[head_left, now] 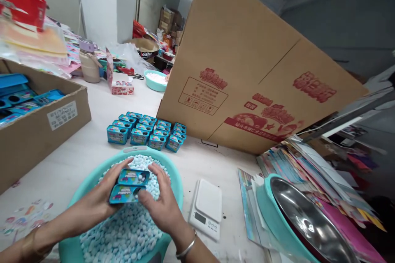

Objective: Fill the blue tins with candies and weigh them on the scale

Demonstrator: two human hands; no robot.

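Note:
My left hand [112, 187] grips two small blue candy boxes [131, 177] side by side from their left end. My right hand [163, 199] curves around their right end, its thumb on the nearer box by the round hole and its fingers beside the farther one. White candies show in the farther box's hole. Both hands are over a turquoise basin [177, 176] full of small pale blue and white candies [123, 230]. Just beyond the basin, several more blue boxes [140, 136] stand upright in rows on the table.
A white digital scale [207, 209] lies right of the basin. At left is a cardboard carton [40, 139] of flat blue packaging. A large tilted cardboard box [247, 49] blocks the back right. Near the right edge, a steel bowl [308, 218] rests in another turquoise basin [268, 209].

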